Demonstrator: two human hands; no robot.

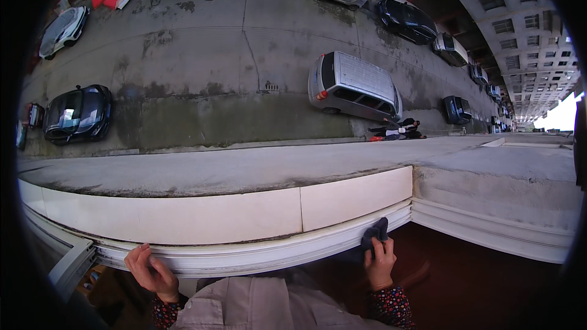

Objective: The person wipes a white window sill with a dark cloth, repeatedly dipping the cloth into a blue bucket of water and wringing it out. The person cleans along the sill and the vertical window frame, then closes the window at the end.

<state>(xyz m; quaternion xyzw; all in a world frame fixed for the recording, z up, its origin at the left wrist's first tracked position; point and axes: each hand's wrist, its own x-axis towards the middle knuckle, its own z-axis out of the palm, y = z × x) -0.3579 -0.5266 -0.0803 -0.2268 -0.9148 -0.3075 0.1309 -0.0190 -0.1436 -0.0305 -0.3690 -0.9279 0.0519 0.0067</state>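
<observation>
A white window frame's sill track [257, 256] runs across below a ledge of pale tiles [183, 217]. Near the track's right end, my right hand [380, 261] grips a dark cloth [376, 233] that lies against the track. My left hand [151, 270] rests its fingertips on the outer edge of the track at the left, fingers apart and holding nothing. Just left of it stands the edge of a white-framed sliding sash [75, 261]. Both wrists show dark flowered cuffs.
Beyond the ledge is a long drop to a paved yard [197, 64] with a silver van [362, 85], a dark car [78, 114] and several other cars. A few people [399, 129] are by the wall far below. A concrete side wall [495, 197] bounds the opening at right.
</observation>
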